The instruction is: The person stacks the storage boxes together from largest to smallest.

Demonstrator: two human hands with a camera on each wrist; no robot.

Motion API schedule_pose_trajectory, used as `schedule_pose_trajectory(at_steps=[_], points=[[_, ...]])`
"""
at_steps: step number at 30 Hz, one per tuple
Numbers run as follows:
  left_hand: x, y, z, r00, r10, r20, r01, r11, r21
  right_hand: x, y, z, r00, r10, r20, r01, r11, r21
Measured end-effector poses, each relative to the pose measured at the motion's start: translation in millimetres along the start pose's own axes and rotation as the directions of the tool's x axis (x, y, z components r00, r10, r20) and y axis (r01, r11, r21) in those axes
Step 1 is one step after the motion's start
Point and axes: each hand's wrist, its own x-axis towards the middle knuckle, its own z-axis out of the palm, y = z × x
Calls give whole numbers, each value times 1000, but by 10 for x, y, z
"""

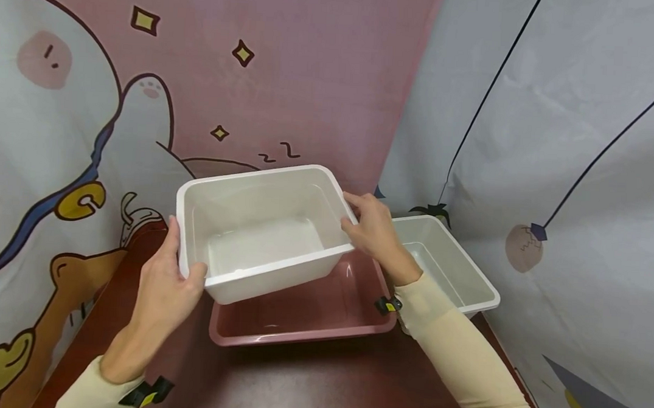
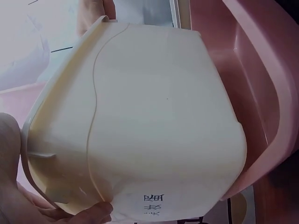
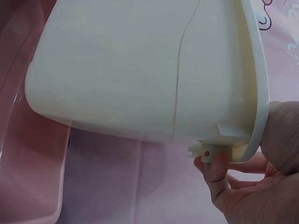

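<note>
A white rectangular plastic bin (image 1: 277, 278) is held tilted above a pink bin (image 1: 299, 335), its open top facing me in the head view. My left hand (image 1: 164, 291) grips its left end, thumb over the rim and fingers beneath. At the right end, my right hand (image 1: 377, 230) holds the rim. In the left wrist view, dark handwritten characters (image 2: 154, 204) mark the bin's outer wall. A small pale clip-like piece (image 3: 212, 152) shows by my right fingers under the rim; whether it belongs to the bin I cannot tell.
A second white bin (image 1: 445, 261) stands to the right, partly behind my right forearm. Everything rests on a dark reddish-brown table (image 1: 297, 385). Printed cloth with cartoon figures hangs close behind the bins (image 1: 332, 76) and along the right side (image 1: 570, 147).
</note>
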Motion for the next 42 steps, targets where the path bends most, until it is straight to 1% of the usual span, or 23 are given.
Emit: schedule_pose_trajectory(at_steps=[6, 11, 15, 23, 30, 34, 42], points=[[13, 18, 68, 999, 20, 40, -21, 1000, 18, -107, 84, -78, 1000, -1, -12, 1, 1000, -23], [15, 27, 123, 996, 17, 93, -18, 1000, 12, -186, 138, -127, 1000, -5, -4, 4, 999, -54], [15, 30, 154, 992, 17, 122, -18, 1000, 3, -236, 175, -143, 1000, 0, 0, 0, 998, -70], [19, 21, 206, 988, 39, 152, -39, 999, -2, -359, 201, -159, 998, 52, 19, -50, 996, -77], [21, -8, 269, 982, 49, 182, -52, 999, 14, -447, 258, -151, 998, 54, 22, -52, 995, -84], [20, -35, 311, 981, 59, 185, -63, 998, 15, -489, 301, -139, 999, 52, 16, -50, 994, -95], [15, -87, 397, 975, 80, 206, -84, 996, 10, -577, 370, -116, 996, 84, 28, -81, 993, -87]])
